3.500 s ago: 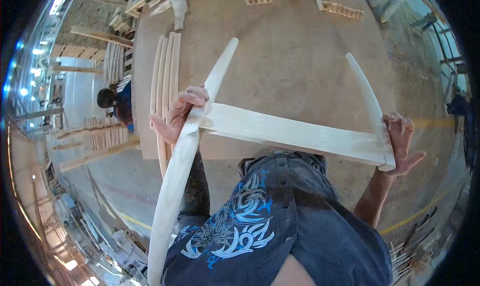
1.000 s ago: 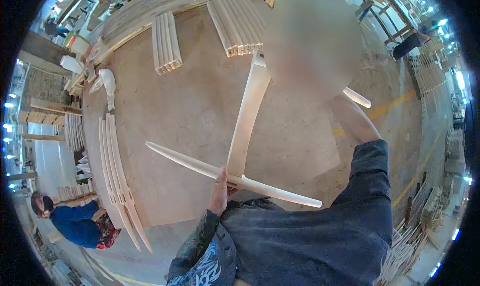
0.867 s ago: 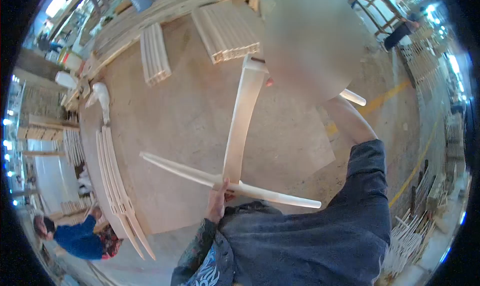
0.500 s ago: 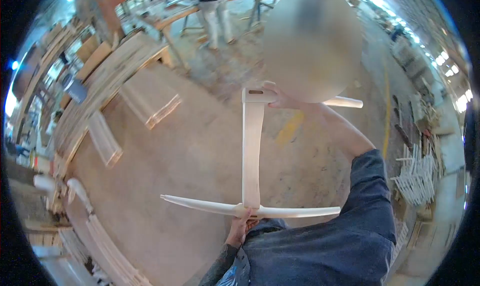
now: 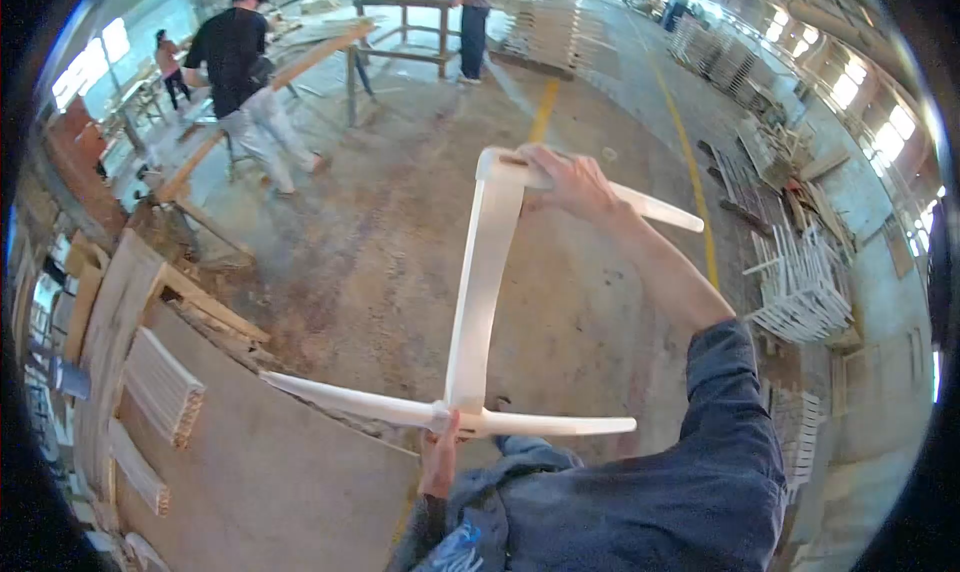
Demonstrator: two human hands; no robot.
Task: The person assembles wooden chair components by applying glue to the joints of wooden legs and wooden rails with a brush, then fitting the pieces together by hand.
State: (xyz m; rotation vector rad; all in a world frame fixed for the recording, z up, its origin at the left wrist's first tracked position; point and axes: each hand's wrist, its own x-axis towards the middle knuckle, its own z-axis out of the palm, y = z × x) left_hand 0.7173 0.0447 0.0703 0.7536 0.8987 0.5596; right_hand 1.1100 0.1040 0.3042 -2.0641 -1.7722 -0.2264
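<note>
Head view: left hand [image 5: 438, 454], right hand [image 5: 566, 182] hold frame [image 5: 480, 272] beside workbench [image 5: 300, 492].

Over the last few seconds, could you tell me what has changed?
The wooden frame swung from crosswise above the table to pointing away over the floor, the right hand carrying its far end outward. The left hand stayed at the near joint; both grips held.

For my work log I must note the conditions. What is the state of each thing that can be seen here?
Wooden frame: assembled, held up in the air.
Left hand: closed on the frame's near joint.
Right hand: closed on the frame's far end.
Slat bundles: lying on the table.
Person in black: standing, apart from the frame.
</note>
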